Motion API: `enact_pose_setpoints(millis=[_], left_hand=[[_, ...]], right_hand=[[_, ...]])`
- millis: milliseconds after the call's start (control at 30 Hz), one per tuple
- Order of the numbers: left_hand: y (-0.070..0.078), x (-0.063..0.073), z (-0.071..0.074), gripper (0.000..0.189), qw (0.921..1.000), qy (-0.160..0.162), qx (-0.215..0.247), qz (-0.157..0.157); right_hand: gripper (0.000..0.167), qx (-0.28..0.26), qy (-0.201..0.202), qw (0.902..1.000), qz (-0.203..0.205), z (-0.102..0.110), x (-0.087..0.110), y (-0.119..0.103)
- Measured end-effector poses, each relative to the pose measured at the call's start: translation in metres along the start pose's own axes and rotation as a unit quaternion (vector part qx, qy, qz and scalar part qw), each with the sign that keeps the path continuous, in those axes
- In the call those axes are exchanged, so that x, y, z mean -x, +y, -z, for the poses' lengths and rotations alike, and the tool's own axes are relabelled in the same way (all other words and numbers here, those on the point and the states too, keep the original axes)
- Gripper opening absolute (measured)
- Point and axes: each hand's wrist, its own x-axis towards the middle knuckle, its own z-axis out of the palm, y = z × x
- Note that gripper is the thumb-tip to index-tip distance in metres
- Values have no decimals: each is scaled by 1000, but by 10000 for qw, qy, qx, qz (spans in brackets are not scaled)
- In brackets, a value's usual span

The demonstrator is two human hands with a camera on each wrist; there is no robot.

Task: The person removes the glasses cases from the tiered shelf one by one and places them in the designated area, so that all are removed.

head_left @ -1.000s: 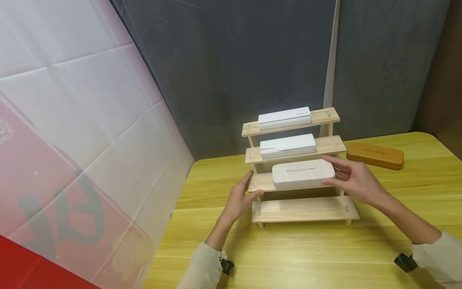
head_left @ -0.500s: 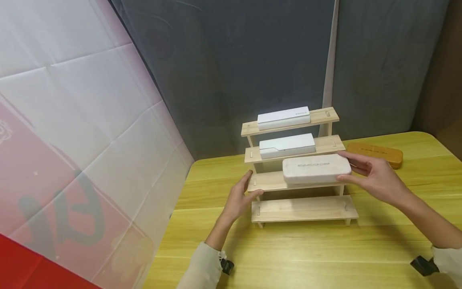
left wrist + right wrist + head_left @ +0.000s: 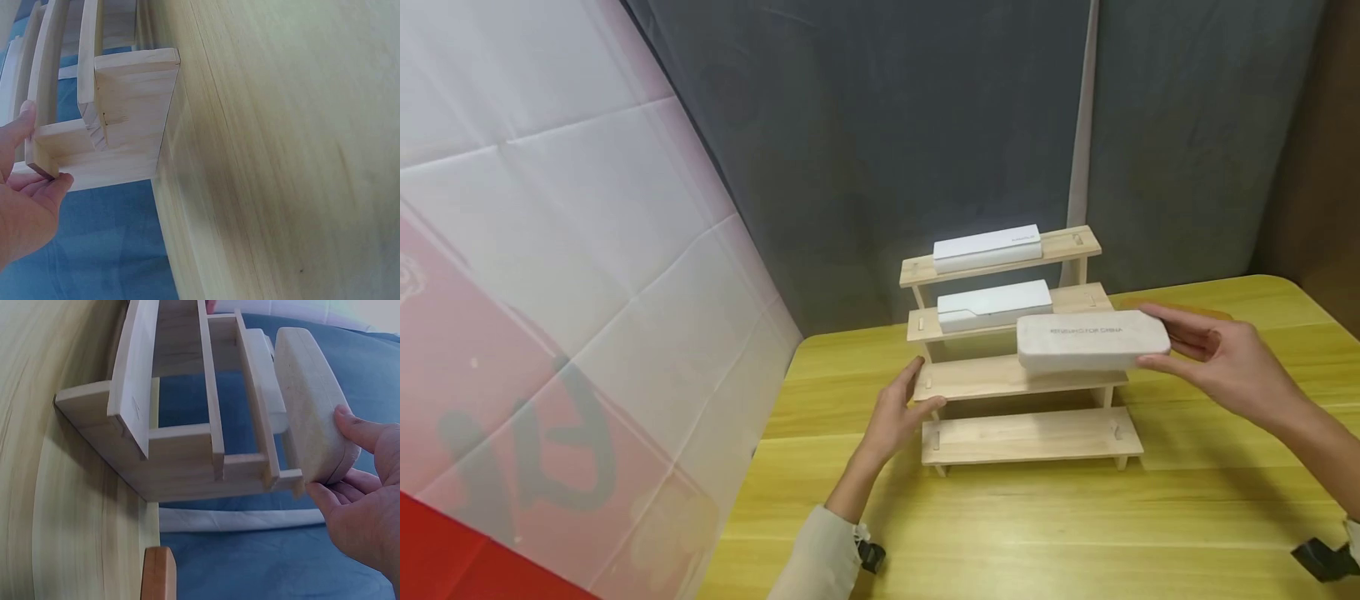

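Note:
A whitish glasses case (image 3: 1092, 343) with small lettering on its lid is in my right hand (image 3: 1236, 362), thumb and fingers pinching its right end. In the right wrist view the case (image 3: 309, 400) hangs in the air, apart from the boards. My left hand (image 3: 895, 417) holds the left end of the third step down on a four-step wooden display stand (image 3: 966, 381). The left wrist view shows thumb and fingers on either side of that board's end (image 3: 42, 156). Two white glasses cases lie on the stand: one on the top step (image 3: 987, 248), another on the second (image 3: 995, 307).
A brown-orange glasses case (image 3: 159, 575) lies on the wooden table (image 3: 1000, 533) right of the stand, mostly hidden behind my right hand in the head view. A dark grey curtain (image 3: 880, 150) hangs behind the table. White panels with print (image 3: 625, 208) stand on the left.
My right hand has lifted the whitish glasses case off the third step and carried it right and slightly up. My left hand has stayed on the stand.

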Motion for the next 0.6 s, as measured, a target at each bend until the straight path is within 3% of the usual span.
enact_pose_setpoints(millis=[600], left_hand=[[3,2,0,85,10000,45,18,-77]], right_hand=[[66,-571,570,9958,-438,42,13,21]])
